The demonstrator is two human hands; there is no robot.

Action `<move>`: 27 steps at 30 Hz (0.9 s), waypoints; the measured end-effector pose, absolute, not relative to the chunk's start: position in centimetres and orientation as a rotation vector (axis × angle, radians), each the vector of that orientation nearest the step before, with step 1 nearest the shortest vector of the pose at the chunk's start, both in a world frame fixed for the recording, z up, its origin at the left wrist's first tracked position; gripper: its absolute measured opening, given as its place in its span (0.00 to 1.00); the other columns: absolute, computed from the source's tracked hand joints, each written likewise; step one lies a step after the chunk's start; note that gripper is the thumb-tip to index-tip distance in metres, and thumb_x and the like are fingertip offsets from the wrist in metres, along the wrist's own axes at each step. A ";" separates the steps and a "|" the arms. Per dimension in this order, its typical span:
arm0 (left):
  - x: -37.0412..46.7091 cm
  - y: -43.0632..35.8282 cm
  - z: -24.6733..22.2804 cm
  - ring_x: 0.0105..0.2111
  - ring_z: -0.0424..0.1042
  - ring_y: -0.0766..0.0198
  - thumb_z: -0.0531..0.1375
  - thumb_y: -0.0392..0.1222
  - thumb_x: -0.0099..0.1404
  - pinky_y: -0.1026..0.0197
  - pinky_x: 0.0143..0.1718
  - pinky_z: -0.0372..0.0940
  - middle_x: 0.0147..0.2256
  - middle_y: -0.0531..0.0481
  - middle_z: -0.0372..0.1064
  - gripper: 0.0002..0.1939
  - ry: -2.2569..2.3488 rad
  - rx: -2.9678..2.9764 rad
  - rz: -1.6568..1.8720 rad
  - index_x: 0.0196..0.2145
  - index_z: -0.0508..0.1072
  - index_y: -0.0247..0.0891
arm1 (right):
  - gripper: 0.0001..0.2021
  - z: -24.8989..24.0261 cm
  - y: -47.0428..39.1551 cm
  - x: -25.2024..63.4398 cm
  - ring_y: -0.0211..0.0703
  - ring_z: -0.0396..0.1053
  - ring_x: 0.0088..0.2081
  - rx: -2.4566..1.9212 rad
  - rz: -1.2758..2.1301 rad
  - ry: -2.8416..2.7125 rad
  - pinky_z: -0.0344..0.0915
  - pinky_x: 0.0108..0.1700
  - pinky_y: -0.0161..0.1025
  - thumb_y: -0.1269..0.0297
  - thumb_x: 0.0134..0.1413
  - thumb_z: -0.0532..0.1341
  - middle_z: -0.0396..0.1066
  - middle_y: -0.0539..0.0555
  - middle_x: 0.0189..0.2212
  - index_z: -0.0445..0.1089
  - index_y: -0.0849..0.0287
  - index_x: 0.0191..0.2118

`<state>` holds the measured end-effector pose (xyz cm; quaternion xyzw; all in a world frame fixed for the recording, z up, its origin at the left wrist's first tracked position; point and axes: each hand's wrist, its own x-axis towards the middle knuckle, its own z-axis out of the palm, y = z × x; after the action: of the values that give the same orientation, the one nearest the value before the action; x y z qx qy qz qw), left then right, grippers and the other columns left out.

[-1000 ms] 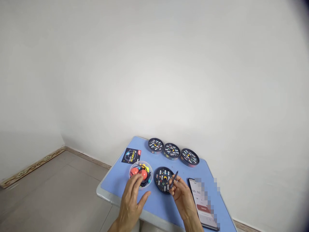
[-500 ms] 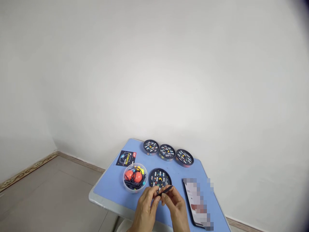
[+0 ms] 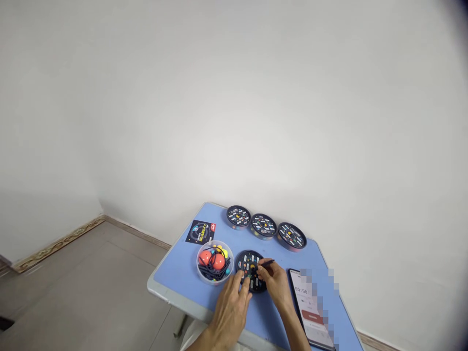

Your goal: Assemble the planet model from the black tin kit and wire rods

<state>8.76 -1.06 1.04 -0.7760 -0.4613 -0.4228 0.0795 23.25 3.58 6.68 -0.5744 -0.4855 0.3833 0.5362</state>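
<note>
A round black disc [image 3: 250, 258] printed with small coloured dots and white labels lies near the front of the blue table. My left hand [image 3: 233, 302] rests its fingertips on the disc's near left edge, fingers apart, holding nothing. My right hand [image 3: 275, 280] pinches a thin dark stick [image 3: 268, 263] over the disc's right side. Left of the disc stands a clear round tub [image 3: 198, 270] with two red balls [image 3: 218, 262], smaller yellow, orange and blue balls, and black strips.
Three similar round tins [image 3: 238, 215] [image 3: 263, 224] [image 3: 292, 235] line the table's back edge. A black printed card [image 3: 200, 232] lies at the back left. A phone [image 3: 307, 304], partly pixelated, lies on the right. A white wall rises behind the table [image 3: 175, 287].
My hands have moved apart. The left has come down onto the disc's edge, and the dark stick is now in my right hand alone. The view has shifted, moving the table rightward.
</note>
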 end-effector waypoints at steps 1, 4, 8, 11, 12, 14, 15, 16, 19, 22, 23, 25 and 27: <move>8.7 -1.0 0.9 0.45 0.75 0.50 0.48 0.39 0.72 0.51 0.42 0.75 0.48 0.36 0.73 0.17 -1.392 -2.325 -1.230 0.51 0.72 0.34 | 0.12 6.6 3.7 23.0 0.45 0.68 0.24 -1.381 0.902 -1.183 0.66 0.28 0.40 0.56 0.34 0.66 0.72 0.51 0.19 0.72 0.59 0.26; 8.7 -0.9 0.9 0.44 0.75 0.50 0.49 0.37 0.71 0.49 0.42 0.74 0.47 0.36 0.73 0.16 -1.412 -2.357 -1.163 0.48 0.73 0.34 | 0.08 6.3 3.8 22.7 0.45 0.67 0.23 -1.432 0.851 -1.266 0.63 0.27 0.40 0.60 0.38 0.62 0.71 0.50 0.18 0.71 0.57 0.26; 8.7 -0.8 1.5 0.43 0.74 0.51 0.50 0.33 0.69 0.50 0.43 0.74 0.44 0.39 0.74 0.14 -1.401 -2.439 -1.181 0.45 0.74 0.34 | 0.06 6.3 4.0 22.7 0.44 0.65 0.23 -1.487 0.774 -1.396 0.61 0.28 0.39 0.62 0.41 0.58 0.70 0.50 0.18 0.70 0.56 0.27; 8.6 -0.8 1.8 0.42 0.74 0.53 0.50 0.29 0.67 0.50 0.44 0.74 0.43 0.41 0.74 0.14 -1.397 -2.501 -1.198 0.44 0.74 0.34 | 0.05 6.5 4.2 22.7 0.44 0.65 0.23 -1.514 0.721 -1.502 0.60 0.29 0.38 0.63 0.43 0.57 0.69 0.50 0.19 0.68 0.56 0.26; 8.6 -0.8 1.9 0.42 0.73 0.54 0.50 0.28 0.67 0.50 0.44 0.74 0.43 0.41 0.74 0.15 -1.399 -2.514 -1.191 0.44 0.74 0.34 | 0.04 6.6 4.3 22.7 0.44 0.66 0.24 -1.523 0.704 -1.535 0.59 0.29 0.38 0.64 0.43 0.56 0.69 0.50 0.19 0.68 0.56 0.26; 8.5 -0.8 1.9 0.42 0.73 0.55 0.51 0.27 0.67 0.50 0.44 0.74 0.43 0.42 0.74 0.15 -1.400 -2.528 -1.166 0.44 0.74 0.34 | 0.04 6.8 4.5 22.7 0.44 0.66 0.24 -1.544 0.674 -1.591 0.59 0.30 0.37 0.66 0.43 0.56 0.69 0.50 0.19 0.67 0.56 0.25; 8.5 -0.8 1.9 0.42 0.73 0.55 0.51 0.27 0.67 0.50 0.44 0.74 0.43 0.42 0.74 0.15 -1.398 -2.532 -1.151 0.45 0.74 0.33 | 0.03 6.8 4.6 22.7 0.44 0.66 0.24 -1.555 0.664 -1.614 0.58 0.30 0.37 0.67 0.43 0.56 0.70 0.50 0.19 0.67 0.56 0.25; 8.5 -0.9 1.9 0.43 0.73 0.54 0.52 0.27 0.66 0.50 0.44 0.74 0.44 0.41 0.74 0.15 -1.393 -2.535 -1.138 0.45 0.74 0.33 | 0.04 6.9 4.6 22.7 0.43 0.65 0.24 -1.567 0.656 -1.634 0.58 0.29 0.37 0.67 0.43 0.55 0.70 0.50 0.19 0.67 0.56 0.25; 8.5 -0.8 2.0 0.43 0.72 0.53 0.53 0.27 0.66 0.50 0.44 0.74 0.44 0.41 0.74 0.14 -1.390 -2.544 -1.106 0.43 0.75 0.33 | 0.05 7.1 4.7 22.9 0.42 0.65 0.23 -1.604 0.642 -1.681 0.57 0.28 0.35 0.69 0.43 0.55 0.70 0.50 0.19 0.68 0.57 0.24; 8.4 -0.9 2.2 0.45 0.72 0.53 0.54 0.26 0.65 0.49 0.46 0.73 0.45 0.42 0.74 0.13 -1.391 -2.561 -1.066 0.42 0.76 0.34 | 0.06 7.0 4.7 23.3 0.42 0.65 0.23 -1.640 0.636 -1.704 0.57 0.28 0.35 0.70 0.43 0.55 0.70 0.51 0.18 0.69 0.57 0.23; 8.4 -0.9 2.3 0.45 0.72 0.52 0.54 0.26 0.65 0.49 0.46 0.73 0.46 0.42 0.74 0.13 -1.390 -2.571 -1.048 0.42 0.76 0.34 | 0.06 7.0 4.7 23.4 0.42 0.66 0.23 -1.651 0.636 -1.705 0.57 0.27 0.35 0.70 0.43 0.56 0.71 0.51 0.18 0.69 0.57 0.22; 8.4 -1.1 2.4 0.47 0.71 0.52 0.54 0.26 0.65 0.48 0.48 0.72 0.47 0.43 0.74 0.13 -1.398 -2.591 -1.014 0.42 0.76 0.34 | 0.06 6.7 4.5 23.8 0.42 0.67 0.23 -1.664 0.644 -1.700 0.58 0.27 0.35 0.69 0.44 0.56 0.72 0.51 0.19 0.70 0.58 0.23; 8.3 -1.2 2.3 0.50 0.70 0.50 0.55 0.28 0.65 0.47 0.51 0.71 0.50 0.43 0.72 0.12 -1.422 -2.598 -0.982 0.43 0.75 0.34 | 0.07 6.4 4.3 24.1 0.42 0.68 0.23 -1.670 0.661 -1.693 0.60 0.27 0.35 0.68 0.45 0.56 0.73 0.51 0.19 0.71 0.58 0.25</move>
<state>8.35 -1.24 2.29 -0.8326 -0.4556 -0.3147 0.0107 24.08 4.25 6.44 -0.6386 -0.6475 0.2527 0.3303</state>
